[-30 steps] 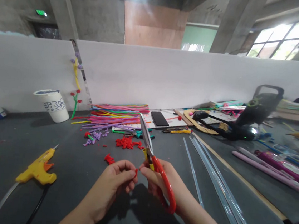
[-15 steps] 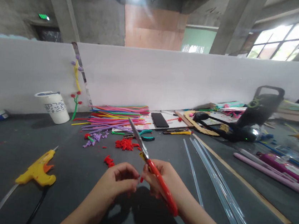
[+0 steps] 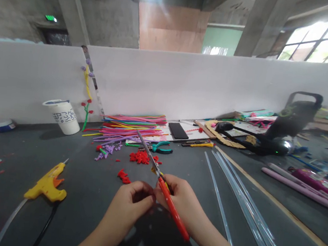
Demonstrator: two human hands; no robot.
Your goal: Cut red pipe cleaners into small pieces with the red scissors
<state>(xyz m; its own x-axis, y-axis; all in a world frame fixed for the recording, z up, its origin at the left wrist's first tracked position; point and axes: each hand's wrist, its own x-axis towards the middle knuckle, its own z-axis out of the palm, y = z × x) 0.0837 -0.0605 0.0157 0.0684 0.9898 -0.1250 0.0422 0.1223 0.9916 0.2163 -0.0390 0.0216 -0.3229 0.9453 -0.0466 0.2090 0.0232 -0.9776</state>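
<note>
Red-handled scissors (image 3: pixel 173 211) rest in my right hand (image 3: pixel 183 198), blades pointing up and away to the left. The thumb and fingertips of my left hand (image 3: pixel 131 204) are pinched together, meeting the right fingertips below the blades. Whatever lies between them is hidden. Just beyond my hands are a small cluster of red snipped pieces (image 3: pixel 124 176) and a larger red pile (image 3: pixel 140 157). Purple snipped pieces (image 3: pixel 109 150) lie to the left of that pile.
A yellow glue gun (image 3: pixel 48 185) lies at left, near a white cup (image 3: pixel 64 117). Fuzzy coloured stems (image 3: pixel 134 125), teal-handled pliers (image 3: pixel 161 148) and a black phone (image 3: pixel 177 131) sit toward the back. Clear glue sticks (image 3: pixel 240 203) and a black lamp (image 3: pixel 280 140) are at right.
My left fingertips have come in against the right ones. A red bit visible at the fingertips earlier is now hidden. The scissors remain in my right hand, and the view has shifted slightly.
</note>
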